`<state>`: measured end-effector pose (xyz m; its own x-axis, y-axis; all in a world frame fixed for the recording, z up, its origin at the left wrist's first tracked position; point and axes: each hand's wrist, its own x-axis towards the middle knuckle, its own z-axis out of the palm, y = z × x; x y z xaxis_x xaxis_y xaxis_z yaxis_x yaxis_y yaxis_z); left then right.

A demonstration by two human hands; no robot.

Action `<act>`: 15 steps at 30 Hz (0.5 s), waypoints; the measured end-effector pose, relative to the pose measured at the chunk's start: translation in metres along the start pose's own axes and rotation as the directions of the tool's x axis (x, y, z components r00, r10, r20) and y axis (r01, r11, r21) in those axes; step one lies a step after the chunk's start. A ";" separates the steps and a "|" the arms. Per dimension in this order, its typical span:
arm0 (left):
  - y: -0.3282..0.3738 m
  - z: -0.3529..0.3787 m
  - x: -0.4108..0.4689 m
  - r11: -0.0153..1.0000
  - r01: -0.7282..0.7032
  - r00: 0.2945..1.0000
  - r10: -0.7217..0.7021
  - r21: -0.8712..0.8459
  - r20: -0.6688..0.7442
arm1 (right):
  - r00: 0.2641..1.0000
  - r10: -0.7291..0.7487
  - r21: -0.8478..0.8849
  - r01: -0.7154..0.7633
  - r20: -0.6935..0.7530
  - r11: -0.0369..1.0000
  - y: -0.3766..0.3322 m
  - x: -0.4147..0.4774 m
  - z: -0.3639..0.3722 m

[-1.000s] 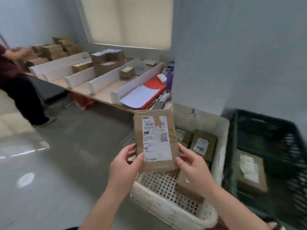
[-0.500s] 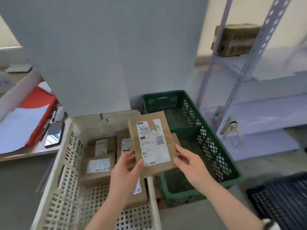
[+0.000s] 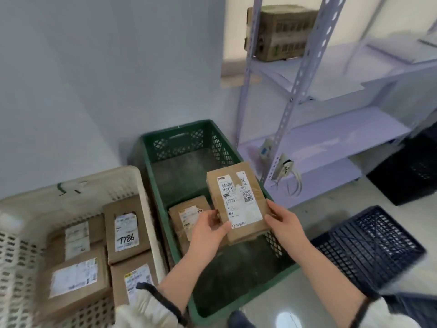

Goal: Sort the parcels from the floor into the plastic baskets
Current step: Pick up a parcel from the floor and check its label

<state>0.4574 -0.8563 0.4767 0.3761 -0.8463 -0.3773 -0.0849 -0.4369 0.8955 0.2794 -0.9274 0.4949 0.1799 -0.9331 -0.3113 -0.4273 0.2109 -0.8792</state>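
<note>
I hold a brown cardboard parcel [image 3: 238,200] with a white shipping label, face up, over the right side of the green plastic basket [image 3: 165,147]. My left hand [image 3: 209,229] grips its lower left corner and my right hand [image 3: 285,223] grips its lower right edge. One brown parcel [image 3: 186,215] lies inside the green basket, partly hidden by my left hand. The white plastic basket [image 3: 71,188] to the left holds several labelled parcels, one marked T786 [image 3: 125,229].
Two dark mesh baskets stand on the floor to the right: the nearer one [image 3: 369,247] and the farther one [image 3: 411,171]. A pale metal shelf rack [image 3: 293,91] rises behind the green basket, with a cardboard box [image 3: 281,31] on an upper shelf. A grey wall is at the left.
My view has swung right from the sorting table to the baskets. The parcel, held in both hands, has moved from over the white basket to over the green one.
</note>
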 end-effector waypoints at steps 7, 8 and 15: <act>-0.029 0.045 0.064 0.980 0.170 0.985 -0.170 0.107 -0.012 | 0.983 0.161 -0.041 -0.158 0.092 0.987 0.046 0.073 0.008; -0.034 0.047 0.068 0.975 0.185 0.983 -0.184 0.121 -0.020 | 0.979 0.173 -0.041 -0.169 0.104 0.985 0.053 0.079 0.011; -0.049 0.052 0.082 0.948 0.208 0.977 -0.189 0.241 -0.102 | 0.966 0.211 -0.033 -0.209 0.146 0.977 0.080 0.100 0.030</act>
<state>0.4449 -0.9200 0.3891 0.4771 -0.7131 -0.5138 -0.2248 -0.6641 0.7130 0.2899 -0.9949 0.3822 0.2130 -0.8147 -0.5394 -0.4847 0.3912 -0.7823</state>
